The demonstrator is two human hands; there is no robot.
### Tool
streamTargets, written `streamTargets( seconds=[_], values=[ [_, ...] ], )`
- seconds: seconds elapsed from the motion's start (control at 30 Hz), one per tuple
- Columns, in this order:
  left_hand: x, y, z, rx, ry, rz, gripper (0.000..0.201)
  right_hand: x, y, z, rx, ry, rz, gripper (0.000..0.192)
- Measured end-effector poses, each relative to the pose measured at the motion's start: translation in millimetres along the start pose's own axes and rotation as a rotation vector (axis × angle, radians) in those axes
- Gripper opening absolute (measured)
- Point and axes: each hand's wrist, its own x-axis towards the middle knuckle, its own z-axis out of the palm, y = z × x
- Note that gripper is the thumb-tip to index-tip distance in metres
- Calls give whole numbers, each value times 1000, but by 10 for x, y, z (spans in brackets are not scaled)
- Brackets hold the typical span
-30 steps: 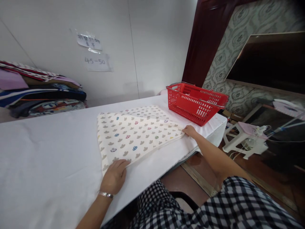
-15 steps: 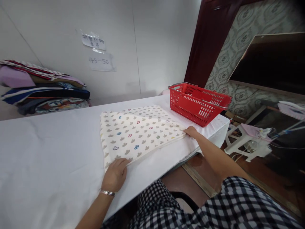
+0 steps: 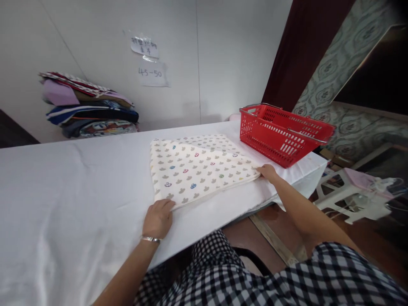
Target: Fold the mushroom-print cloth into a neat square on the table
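A cream cloth (image 3: pixel 194 170) printed with small grey, blue, red and green shapes lies folded on the white-covered table (image 3: pixel 95 187). Its top layer runs slantwise, with a strip of the lower layer showing along the far right side. My left hand (image 3: pixel 158 217), a silver bracelet at its wrist, is closed on the near left corner; the thumb lies at the edge and the fingertips are partly hidden. At the near right corner my right hand (image 3: pixel 267 171) pinches the cloth between thumb and fingers. The near edge stretches fairly straight between both hands.
A red plastic basket (image 3: pixel 280 136) with metal handles stands on the table beyond my right hand. Folded clothes (image 3: pixel 95 108) are piled at the back left. Paper signs (image 3: pixel 153 74) hang on the wall. A white stool (image 3: pixel 357 191) stands on the floor at right.
The view has swung left, so the table, cloth and basket appear farther right. Both hands stay on the same two corners, and the cloth's folds look nearly the same.
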Motion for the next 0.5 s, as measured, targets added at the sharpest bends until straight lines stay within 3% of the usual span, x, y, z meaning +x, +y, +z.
streamTargets(
  seconds=[0.2,0.33,0.5],
  values=[
    [-98,-72,-152,37,-43,-139,27,-99,-50,16,420,-5,37,23],
    [-133,-46,-328,-2,-78,-442,31,-172,-92,-36,663,14,9,43],
    [-123,-94,-433,-316,-166,-824,43,-299,-86,-26,810,-142,-18,67]
  ],
)
